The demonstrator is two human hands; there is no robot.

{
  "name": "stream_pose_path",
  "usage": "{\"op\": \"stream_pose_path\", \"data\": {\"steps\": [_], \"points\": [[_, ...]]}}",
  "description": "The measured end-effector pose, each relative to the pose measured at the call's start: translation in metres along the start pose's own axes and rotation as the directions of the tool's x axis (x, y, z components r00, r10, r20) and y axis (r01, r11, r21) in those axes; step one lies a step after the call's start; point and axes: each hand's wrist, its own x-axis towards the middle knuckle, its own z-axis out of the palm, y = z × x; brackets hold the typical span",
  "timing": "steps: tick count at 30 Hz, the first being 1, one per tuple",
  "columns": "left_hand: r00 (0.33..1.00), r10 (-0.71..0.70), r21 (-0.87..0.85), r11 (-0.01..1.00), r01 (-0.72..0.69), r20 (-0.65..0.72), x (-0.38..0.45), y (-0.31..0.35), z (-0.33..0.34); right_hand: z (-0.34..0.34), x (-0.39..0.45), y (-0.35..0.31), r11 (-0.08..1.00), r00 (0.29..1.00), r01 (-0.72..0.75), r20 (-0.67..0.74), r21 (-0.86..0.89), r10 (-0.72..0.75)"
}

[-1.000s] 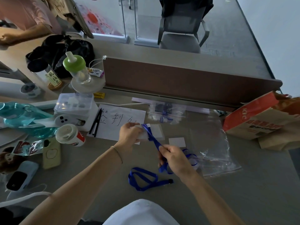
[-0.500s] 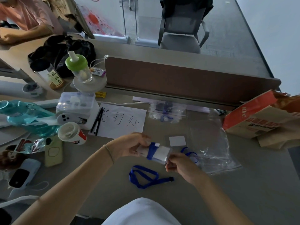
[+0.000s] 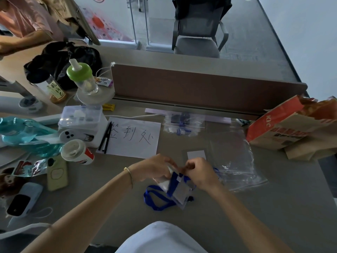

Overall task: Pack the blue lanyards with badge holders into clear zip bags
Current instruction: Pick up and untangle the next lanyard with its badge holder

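Blue fabric lanyard (image 3: 174,183) wraps the clear plastic badge holder (image 3: 179,193) you pinch with left hand (image 3: 156,168) and right hand (image 3: 200,173)

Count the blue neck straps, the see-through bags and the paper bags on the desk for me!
Blue lanyards: 3 (one wrapped round the badge holder in both hands, one loose lanyard on the desk, one inside the packed zip bag)
Clear zip bags: 2 (the packed one, one empty zip bag)
Paper takeaway bags: 1
Total: 6
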Motion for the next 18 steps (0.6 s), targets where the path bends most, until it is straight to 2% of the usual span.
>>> {"op": "stream_pose_path", "data": {"steps": [4, 6, 8, 10, 13, 15, 18], "points": [[0.961, -0.009, -0.188, 0.981, -0.045, -0.276, 0.01, -0.003, 0.018, 0.013, -0.005, 0.005, 0.933, 0.942, 0.17, -0.225, -0.317, -0.249], [0.94, -0.052, -0.323, 0.944, -0.064, -0.338, 0.013, -0.005, 0.026, 0.014, -0.004, 0.012, 0.834, 0.888, 0.269, -0.212, -0.483, -0.409], [0.928, -0.085, -0.425, 0.901, -0.084, -0.363, 0.014, -0.007, 0.034, 0.014, -0.005, 0.018, 0.718, 0.85, 0.359, -0.11, -0.596, -0.515], [0.91, -0.106, -0.47, 0.877, -0.104, -0.4, 0.015, -0.011, 0.042, 0.016, -0.006, 0.024, 0.661, 0.853, 0.397, -0.009, -0.637, -0.522], [0.89, -0.15, -0.519, 0.848, -0.107, -0.43, 0.018, -0.015, 0.049, 0.014, -0.013, 0.028, 0.685, 0.869, 0.436, 0.074, -0.583, -0.49], [0.895, -0.195, -0.563, 0.823, -0.074, -0.401, 0.021, -0.016, 0.052, 0.008, -0.02, 0.031, 0.714, 0.88, 0.439, 0.099, -0.546, -0.465], [0.921, -0.246, -0.631, 0.775, 0.0, -0.302, 0.028, -0.012, 0.057, 0.006, -0.028, 0.044, 0.652, 0.873, 0.442, 0.128, -0.616, -0.471]]}}
